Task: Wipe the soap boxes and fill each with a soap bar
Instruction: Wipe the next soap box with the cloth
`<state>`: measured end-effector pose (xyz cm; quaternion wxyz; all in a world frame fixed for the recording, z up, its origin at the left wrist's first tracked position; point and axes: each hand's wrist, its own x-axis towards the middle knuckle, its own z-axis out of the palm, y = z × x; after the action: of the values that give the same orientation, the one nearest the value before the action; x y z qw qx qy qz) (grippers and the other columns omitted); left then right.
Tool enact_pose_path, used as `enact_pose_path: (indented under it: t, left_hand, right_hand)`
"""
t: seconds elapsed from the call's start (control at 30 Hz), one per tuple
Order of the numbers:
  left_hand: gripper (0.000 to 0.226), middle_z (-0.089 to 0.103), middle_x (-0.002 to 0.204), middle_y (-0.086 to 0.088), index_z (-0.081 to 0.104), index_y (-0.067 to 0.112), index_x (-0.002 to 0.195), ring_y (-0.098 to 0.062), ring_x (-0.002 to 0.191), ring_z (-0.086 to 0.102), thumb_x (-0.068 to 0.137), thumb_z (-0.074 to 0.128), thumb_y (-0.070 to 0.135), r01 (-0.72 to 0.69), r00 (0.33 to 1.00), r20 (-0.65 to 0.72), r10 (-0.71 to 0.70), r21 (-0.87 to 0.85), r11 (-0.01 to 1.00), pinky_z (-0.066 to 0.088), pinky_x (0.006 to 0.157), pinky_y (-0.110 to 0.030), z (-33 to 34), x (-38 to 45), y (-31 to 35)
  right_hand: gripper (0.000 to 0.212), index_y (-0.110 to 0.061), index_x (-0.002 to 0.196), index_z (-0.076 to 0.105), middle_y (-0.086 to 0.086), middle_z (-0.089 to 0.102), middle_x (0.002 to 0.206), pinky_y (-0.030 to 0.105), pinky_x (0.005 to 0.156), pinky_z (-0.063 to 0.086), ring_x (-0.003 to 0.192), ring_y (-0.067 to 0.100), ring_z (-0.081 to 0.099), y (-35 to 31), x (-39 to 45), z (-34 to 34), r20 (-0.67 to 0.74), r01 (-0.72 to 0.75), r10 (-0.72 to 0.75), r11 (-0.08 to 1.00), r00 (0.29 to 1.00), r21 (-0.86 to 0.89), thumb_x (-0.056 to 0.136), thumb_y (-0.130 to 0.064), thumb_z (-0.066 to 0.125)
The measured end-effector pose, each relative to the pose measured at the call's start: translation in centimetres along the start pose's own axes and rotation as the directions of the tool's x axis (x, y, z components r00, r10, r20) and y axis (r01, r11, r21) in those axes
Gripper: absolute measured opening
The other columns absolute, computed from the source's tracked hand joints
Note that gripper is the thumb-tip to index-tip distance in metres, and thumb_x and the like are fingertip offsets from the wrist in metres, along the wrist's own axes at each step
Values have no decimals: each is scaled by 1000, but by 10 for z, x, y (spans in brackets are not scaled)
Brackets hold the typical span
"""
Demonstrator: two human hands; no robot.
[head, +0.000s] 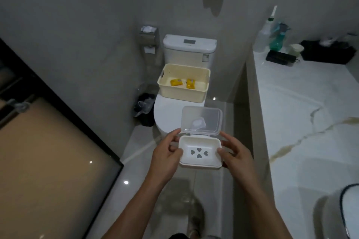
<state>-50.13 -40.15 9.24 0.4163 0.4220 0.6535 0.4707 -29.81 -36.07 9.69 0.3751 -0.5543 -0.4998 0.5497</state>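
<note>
Soap box (200, 151) held open between both hands, left hand (167, 158) and right hand (236, 156) gripping its short ends, long axis crosswise. Soap bars (183, 83) lie straight ahead in basket (202, 91) on toilet (165, 114), roughly equally near both hands.

Dim grey bathrm, toilet (171, 110), marble counter (303, 114)

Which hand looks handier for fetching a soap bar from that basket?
Probably the right hand: the soap bars lie in the basket straight ahead, favouring neither, but the left hand grips the open soap box more fully.
</note>
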Motion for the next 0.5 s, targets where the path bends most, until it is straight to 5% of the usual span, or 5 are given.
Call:
enact_pose_path:
  t: [0.27, 0.5]
  left_hand:
    - [61, 61, 103, 8, 60, 35, 127, 2, 64, 54, 83, 54, -7, 41, 993, -111, -40, 3, 999, 45, 61, -9, -2, 124, 6]
    - [61, 62, 111, 3, 56, 32, 133, -7, 81, 63, 85, 55, -6, 118, 993, -29, -117, 24, 993, 51, 65, -15, -4, 227, -13]
  right_hand:
    - [55, -31, 137, 58, 1, 65, 119, 48, 88, 60, 104, 22, 68, -26, 132, 23, 83, -24, 27, 999, 996, -41, 93, 2, 60]
    - [58, -33, 134, 58, 0, 67, 117, 42, 93, 58, 103, 18, 67, -21, 229, 45, 59, -75, 81, 992, 995, -102, 90, 4, 64]
